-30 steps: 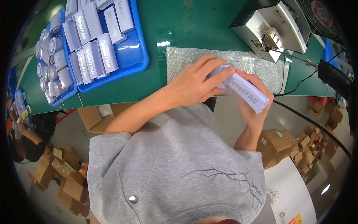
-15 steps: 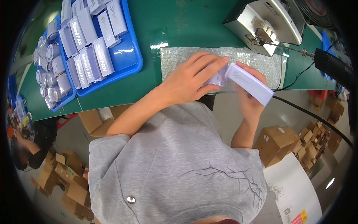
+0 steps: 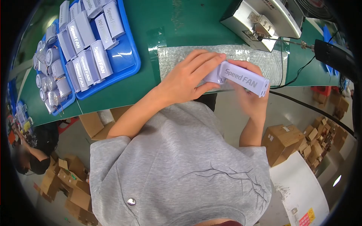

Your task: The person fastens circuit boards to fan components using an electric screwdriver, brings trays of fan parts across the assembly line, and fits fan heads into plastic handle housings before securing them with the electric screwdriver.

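Observation:
Over the bubble wrap (image 3: 173,56), my left hand (image 3: 190,77) is closed around a lavender rounded fan head (image 3: 214,76), part of it hidden under the fingers. My right hand (image 3: 252,100) grips a lavender fan handle (image 3: 243,78) from behind and below, its "Speed FAN" lettering facing up. Handle and fan head meet end to end between the hands; whether they are joined I cannot tell. Two small openings show at the handle's far right end.
At left, a blue tray (image 3: 132,62) holds several lavender handles (image 3: 101,60). Beside it, another blue tray (image 3: 69,101) carries several round fan heads (image 3: 56,67). A metal-cased machine (image 3: 249,26) with cables stands back right. Cardboard boxes (image 3: 283,145) and a seated person (image 3: 34,150) are beyond.
The handle has turned so its lettering faces up more fully, and its right end has risen. Both hands have shifted slightly left, and the handle now lies against the fan head.

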Tool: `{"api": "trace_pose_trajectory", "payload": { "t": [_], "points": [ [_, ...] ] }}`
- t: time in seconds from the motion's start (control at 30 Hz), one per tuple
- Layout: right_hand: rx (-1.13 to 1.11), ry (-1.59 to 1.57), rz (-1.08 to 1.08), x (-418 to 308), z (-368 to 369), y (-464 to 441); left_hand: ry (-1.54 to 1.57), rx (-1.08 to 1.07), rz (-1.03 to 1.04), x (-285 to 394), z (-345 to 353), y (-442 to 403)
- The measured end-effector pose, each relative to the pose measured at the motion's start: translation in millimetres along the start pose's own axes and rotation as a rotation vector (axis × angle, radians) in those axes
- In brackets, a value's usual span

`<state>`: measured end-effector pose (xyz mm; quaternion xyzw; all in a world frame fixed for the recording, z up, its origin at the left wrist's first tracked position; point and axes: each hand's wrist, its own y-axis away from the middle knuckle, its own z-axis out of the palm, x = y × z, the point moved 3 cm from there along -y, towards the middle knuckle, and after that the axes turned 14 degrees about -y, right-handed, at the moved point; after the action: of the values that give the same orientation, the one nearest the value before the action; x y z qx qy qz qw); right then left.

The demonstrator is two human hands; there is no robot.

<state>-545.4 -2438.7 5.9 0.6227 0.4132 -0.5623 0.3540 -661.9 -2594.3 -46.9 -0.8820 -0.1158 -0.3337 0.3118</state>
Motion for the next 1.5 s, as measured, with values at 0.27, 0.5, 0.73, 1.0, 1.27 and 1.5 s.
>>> {"api": "trace_pose_trajectory", "payload": {
  "t": [0.27, 0.5, 0.73, 1.0, 1.27, 1.5],
  "points": [
    [-0.019, 0.076, -0.121, 10.5, 2.5, 6.7, 0.004, 0.012, -0.005, -0.2, -2.0, -1.2],
    [0.002, 0.005, -0.162, 14.5, 4.1, 4.7, 0.007, 0.024, -0.010, 1.8, -3.3, -3.1],
    [-0.003, 0.008, -0.168, 15.1, 4.2, 1.2, 0.003, 0.012, 0.004, 1.1, -3.2, -3.5],
    [0.030, 0.065, -0.252, 20.8, 5.5, 4.8, 0.002, 0.012, -0.008, 1.8, -2.8, -4.1],
    [0.015, 0.132, -0.288, 14.6, 7.1, 1.5, 0.022, -0.007, -0.016, 1.3, -4.8, -5.7],
    [-0.042, 0.148, -0.285, 15.7, 3.6, 0.0, 0.016, -0.001, -0.015, -0.2, -2.7, -4.7]
  ]
}}
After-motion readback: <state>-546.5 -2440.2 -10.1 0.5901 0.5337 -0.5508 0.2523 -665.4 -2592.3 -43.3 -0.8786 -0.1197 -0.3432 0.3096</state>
